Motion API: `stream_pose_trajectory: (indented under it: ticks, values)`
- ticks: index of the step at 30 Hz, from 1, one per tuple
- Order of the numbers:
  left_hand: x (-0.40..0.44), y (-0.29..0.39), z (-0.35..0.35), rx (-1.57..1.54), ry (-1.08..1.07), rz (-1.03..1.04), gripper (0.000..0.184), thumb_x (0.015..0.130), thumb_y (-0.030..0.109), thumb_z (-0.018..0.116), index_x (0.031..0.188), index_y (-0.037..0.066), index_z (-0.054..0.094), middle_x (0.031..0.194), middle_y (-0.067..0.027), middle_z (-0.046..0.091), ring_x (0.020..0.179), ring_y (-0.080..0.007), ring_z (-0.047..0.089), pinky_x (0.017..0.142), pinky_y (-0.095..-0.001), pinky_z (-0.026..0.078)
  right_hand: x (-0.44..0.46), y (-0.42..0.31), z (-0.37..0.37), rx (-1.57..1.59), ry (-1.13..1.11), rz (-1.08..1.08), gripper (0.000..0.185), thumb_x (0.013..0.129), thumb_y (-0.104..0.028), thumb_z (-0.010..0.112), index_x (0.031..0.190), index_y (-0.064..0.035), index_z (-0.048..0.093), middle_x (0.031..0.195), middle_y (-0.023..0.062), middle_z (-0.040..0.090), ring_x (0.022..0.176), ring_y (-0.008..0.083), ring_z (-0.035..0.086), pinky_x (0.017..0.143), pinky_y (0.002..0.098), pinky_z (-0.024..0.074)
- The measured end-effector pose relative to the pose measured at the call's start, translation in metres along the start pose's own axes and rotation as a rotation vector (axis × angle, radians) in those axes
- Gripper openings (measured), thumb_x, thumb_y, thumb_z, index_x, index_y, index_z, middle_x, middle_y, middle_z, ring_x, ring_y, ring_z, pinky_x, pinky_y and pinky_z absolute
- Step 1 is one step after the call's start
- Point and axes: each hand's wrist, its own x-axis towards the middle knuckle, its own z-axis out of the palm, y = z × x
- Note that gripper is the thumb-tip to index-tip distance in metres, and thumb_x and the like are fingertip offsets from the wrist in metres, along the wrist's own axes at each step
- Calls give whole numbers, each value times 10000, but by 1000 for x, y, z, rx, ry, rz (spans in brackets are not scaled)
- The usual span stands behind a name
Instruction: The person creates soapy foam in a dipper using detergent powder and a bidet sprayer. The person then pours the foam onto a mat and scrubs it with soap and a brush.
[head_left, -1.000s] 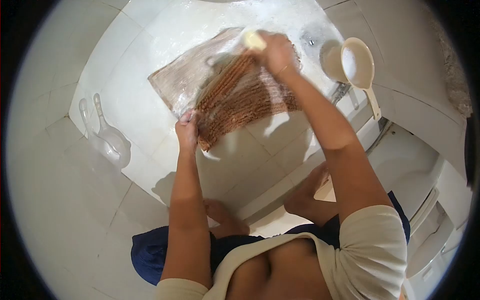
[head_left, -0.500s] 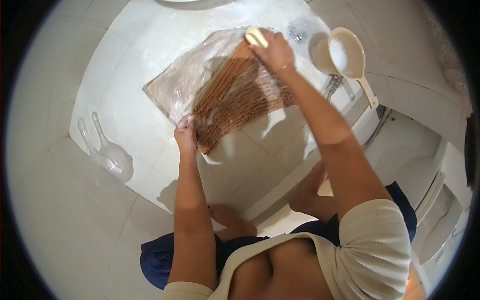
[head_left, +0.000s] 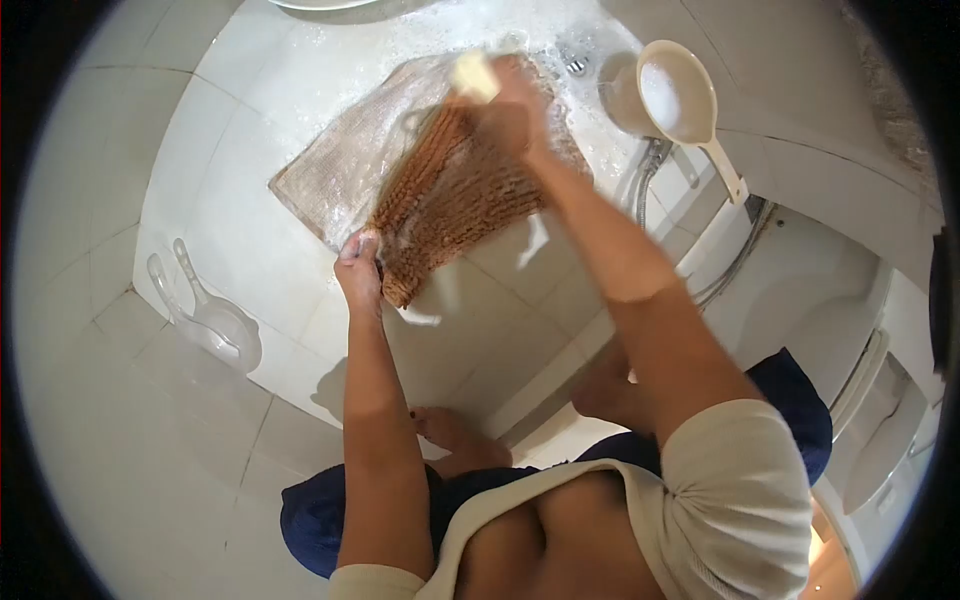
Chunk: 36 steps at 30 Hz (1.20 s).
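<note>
A wet brown shaggy bath mat lies on the tiled floor, partly folded over so its pale, soapy backing shows. My left hand is closed on the mat at its near left, by the fold. Over the mat's far edge, my right hand grips a pale yellow scrub brush. Motion blurs both the hand and the brush, and the brush's underside is hidden.
A beige long-handled dipper holding white suds sits at the right, near a metal hose and a floor drain. A clear plastic dipper lies at the left. Part of a white basin shows at the top. Foam covers the far floor.
My right hand has moved left with the brush along the far part of the mat. My left hand keeps its hold on the mat. The whole view has shifted slightly.
</note>
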Motion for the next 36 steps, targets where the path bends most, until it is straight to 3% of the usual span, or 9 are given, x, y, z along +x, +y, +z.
stream_pose_trajectory:
  ticks: [4,6,9,11,15,20,22,25,36]
  values:
    - [0,1,1,-88,-16,56,260,871,97,548,1081,-51,585,934,-73,631,825,-130,570,711,-238,454,-113,-43,77,-252,-270,-387,455,735,-345,662,1098,-91,559,1036,82,555,894,290,563,776,430,465]
    - [6,4,0,-9,-44,54,270,876,123,534,1096,-30,568,856,-44,612,696,-99,535,605,-237,443,-112,-18,80,-190,95,-688,414,728,-335,661,1056,-94,580,1053,97,560,950,274,559,755,408,471]
    - [6,6,1,-2,-101,-43,303,880,150,520,1139,-7,527,757,-6,589,540,-63,479,485,-238,418,-29,45,4,168,-95,-33,389,799,-299,634,1110,-74,573,799,126,636,550,262,598,553,372,496]
    - [6,6,5,-45,-107,27,315,885,155,509,1147,-18,520,805,-21,610,546,-71,489,492,-236,430,2,56,-39,-374,499,-374,471,801,-361,644,1205,-149,529,789,123,641,596,197,613,574,365,499]
    - [-9,26,25,-46,8,-30,308,856,88,526,1129,-54,545,874,-65,618,727,-116,564,643,-239,444,-39,-5,0,283,-43,160,568,734,-437,678,1185,-125,530,973,139,574,872,282,576,740,394,478]
    - [2,12,15,-203,-141,-21,319,864,81,520,1158,-43,523,938,-73,616,767,-147,585,714,-272,476,-67,-6,53,-298,19,-514,470,772,-389,652,1152,-137,539,973,120,580,861,236,577,724,392,484]
    - [3,8,15,-185,-143,-4,306,871,93,526,1146,-41,533,930,-72,618,764,-146,585,705,-269,477,-9,1,-14,-62,-169,-255,382,803,-342,638,1127,-157,557,914,127,583,763,214,594,630,363,503]
    - [7,2,13,-96,-109,30,264,881,125,549,1091,-34,567,891,-62,623,746,-140,583,673,-258,475,51,28,-36,-402,382,-295,483,780,-417,656,1188,-189,537,921,172,568,745,258,582,650,390,496]
    - [3,10,24,-106,-98,40,251,874,133,552,1057,-33,597,928,-58,624,806,-134,566,743,-256,448,0,-22,5,-140,-254,-257,363,838,-378,576,1060,-91,585,870,98,619,677,177,599,579,336,521]
